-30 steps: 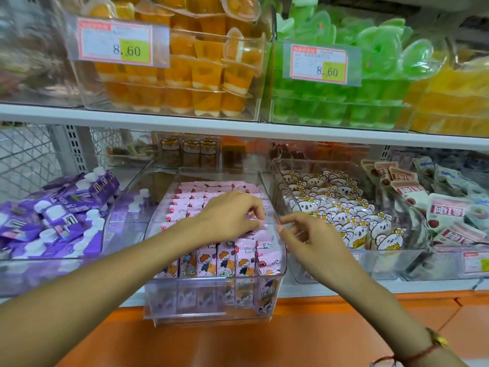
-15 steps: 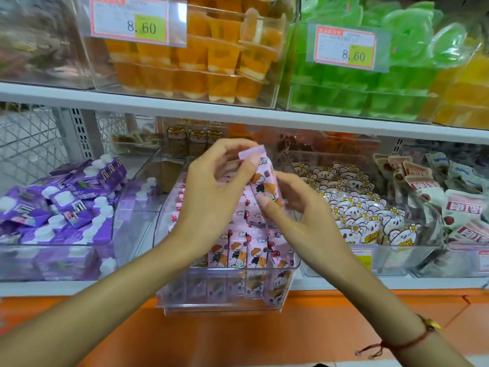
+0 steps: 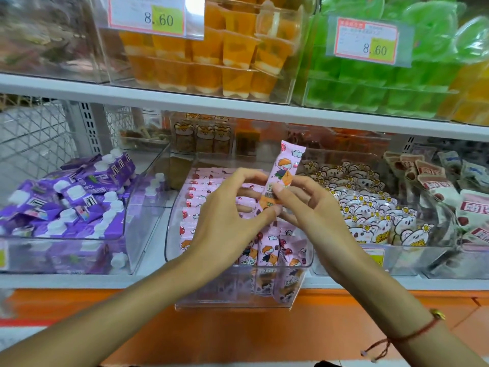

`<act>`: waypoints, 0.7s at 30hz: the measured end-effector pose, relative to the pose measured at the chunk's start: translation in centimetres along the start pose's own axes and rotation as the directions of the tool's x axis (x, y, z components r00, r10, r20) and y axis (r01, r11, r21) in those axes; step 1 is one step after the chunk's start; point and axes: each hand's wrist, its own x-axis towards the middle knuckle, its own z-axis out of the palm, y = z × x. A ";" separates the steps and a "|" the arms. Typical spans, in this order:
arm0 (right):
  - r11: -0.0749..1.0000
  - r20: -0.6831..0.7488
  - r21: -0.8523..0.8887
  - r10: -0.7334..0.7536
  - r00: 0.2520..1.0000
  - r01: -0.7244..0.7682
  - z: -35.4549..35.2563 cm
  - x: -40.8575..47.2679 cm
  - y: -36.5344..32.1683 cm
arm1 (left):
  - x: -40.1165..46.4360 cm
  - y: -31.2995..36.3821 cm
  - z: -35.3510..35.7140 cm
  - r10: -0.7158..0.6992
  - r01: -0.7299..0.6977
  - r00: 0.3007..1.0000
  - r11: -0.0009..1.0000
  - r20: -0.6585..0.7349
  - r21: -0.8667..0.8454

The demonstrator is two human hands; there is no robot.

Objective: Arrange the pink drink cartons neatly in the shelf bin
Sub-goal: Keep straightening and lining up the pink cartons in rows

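Observation:
A pink drink carton [image 3: 284, 169] with a cartoon figure is held upright above the clear shelf bin [image 3: 238, 295]. My left hand [image 3: 227, 215] pinches its lower edge from the left. From the right, my right hand [image 3: 307, 207] pinches it between thumb and fingers. Below them, several pink cartons [image 3: 270, 251] stand in rows in the bin; those at the front right lean and one sags against the front wall. My hands hide the middle rows.
A bin of purple pouches [image 3: 66, 197] stands left, a bin of bear-print packs [image 3: 370, 213] right, with red-and-white packs [image 3: 449, 192] further right. The upper shelf [image 3: 238, 102] carries orange and green jelly cups. An orange ledge [image 3: 238, 337] runs below.
Both hands were down in the bin a second ago. They have lifted one pink carton out and now hold it upright above the rows; it has turned more vertical since half a second ago.

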 end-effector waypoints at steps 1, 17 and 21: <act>1.000 0.015 0.023 -0.012 1.000 0.011 -0.2 0.0 -0.1 | 0.1 0.0 -0.1 0.001 -0.001 1.000 1.000 0.001 -0.012; 0.966 -0.025 -0.043 -0.257 0.966 0.256 -0.1 -1.1 -0.5 | 0.0 0.2 0.2 0.030 -0.029 0.999 0.999 -0.023 0.043; 0.943 -0.017 -0.134 -0.310 0.951 0.305 -0.5 -1.4 -1.1 | 0.7 0.9 -0.4 -0.094 0.112 0.987 0.984 0.130 -0.141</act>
